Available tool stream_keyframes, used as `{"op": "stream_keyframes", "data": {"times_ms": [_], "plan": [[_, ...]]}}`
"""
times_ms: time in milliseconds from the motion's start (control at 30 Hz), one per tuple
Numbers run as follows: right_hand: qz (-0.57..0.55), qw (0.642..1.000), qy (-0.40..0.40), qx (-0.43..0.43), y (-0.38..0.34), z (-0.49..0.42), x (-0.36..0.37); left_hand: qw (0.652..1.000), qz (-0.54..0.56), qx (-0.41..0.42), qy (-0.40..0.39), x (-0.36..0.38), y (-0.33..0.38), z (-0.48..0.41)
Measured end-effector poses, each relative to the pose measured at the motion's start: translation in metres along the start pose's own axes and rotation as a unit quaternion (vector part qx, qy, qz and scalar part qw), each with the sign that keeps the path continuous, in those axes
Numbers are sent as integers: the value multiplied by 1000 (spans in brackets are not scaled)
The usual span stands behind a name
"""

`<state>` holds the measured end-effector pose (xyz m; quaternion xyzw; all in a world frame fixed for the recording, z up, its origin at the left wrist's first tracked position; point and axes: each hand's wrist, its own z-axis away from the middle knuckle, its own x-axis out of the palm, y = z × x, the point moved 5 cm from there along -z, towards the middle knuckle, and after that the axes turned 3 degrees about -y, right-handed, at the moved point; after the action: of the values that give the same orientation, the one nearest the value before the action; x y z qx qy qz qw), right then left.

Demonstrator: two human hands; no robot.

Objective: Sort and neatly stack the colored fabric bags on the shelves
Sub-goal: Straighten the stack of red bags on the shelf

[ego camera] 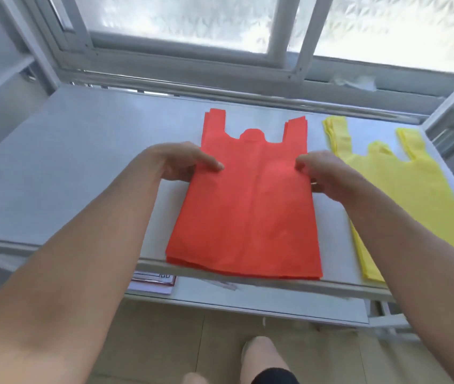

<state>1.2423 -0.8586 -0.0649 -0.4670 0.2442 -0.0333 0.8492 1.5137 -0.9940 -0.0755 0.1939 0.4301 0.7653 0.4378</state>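
You've got red bags (248,206) mid-shelf at the front edge: matt non-woven cloth, fine grainy surface, soft creases, no shine. Your yellow bags (403,195) at the shelf's right edge have the same matt cloth look. The shelf (67,167) under them is smooth and grey, looks like painted metal, with a dull sheen. The lower shelf (248,300) has the same smooth grey finish. There's a printed paper sheet (153,282) toward its left end. Window glass (187,18) past the back edge is frosted with a rough pattern. The window frame (181,56) is smooth satin grey metal. The floor (164,342) is pale, smooth tile.
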Motion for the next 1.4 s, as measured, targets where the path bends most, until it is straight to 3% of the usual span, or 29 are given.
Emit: {"op": "stream_keyframes", "data": {"times_ms": [133, 300, 433, 533, 600, 733, 967, 1067, 1233, 1400], "plan": [[-154, 981, -118, -11, 8, 8, -1, 994, 57, 46, -77, -3, -10, 4], [-267, 955, -129, 3, -20, -29, 8, 987, 97, 127, 21, -28, 32, -35], [-325, 932, -159, -27, -38, -42, 2, 970, 183, 148, -61, -21, 50, -42], [-369, 910, -185, -38, -46, -43, -4, 929, 290, 178, -144, -11, 65, -38], [-382, 901, -198, -51, -50, -45, -5, 911, 343, 186, -132, -10, 75, -40], [-330, 922, -198, -47, -58, -46, -2, 960, 262, 95, -9, -24, 76, -44], [-278, 931, -225, -72, -66, -44, 4, 975, 183, 121, -42, -10, 89, -46], [-249, 951, -172, -67, -71, -60, 0, 977, 176, 121, 22, -15, 92, -55], [-112, 992, -54, 11, -50, -80, -7, 974, 142, 15, 177, -32, 53, -52], [20, 999, -17, 27, -17, -29, -21, 974, 159, -40, 158, -19, 14, -2]]}}
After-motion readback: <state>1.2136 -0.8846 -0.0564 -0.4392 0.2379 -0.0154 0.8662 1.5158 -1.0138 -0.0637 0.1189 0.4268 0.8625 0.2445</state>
